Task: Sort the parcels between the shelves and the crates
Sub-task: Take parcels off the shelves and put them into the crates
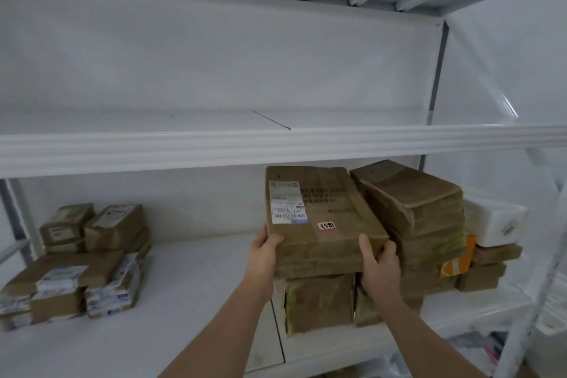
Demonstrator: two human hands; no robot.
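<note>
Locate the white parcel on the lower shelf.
Head view, far right of the lower shelf: the white parcel lies on top of a stack of brown parcels, just right of the taller brown stack.

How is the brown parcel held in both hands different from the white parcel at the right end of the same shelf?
The held brown parcel is wrapped in brown and gripped by the left hand and right hand; the white parcel is white and no hand touches it. The brown parcel shows a white shipping label and a small red-edged sticker; the white parcel shows only faint print. The brown one looks larger. Both rest on top of stacked brown parcels.
</note>
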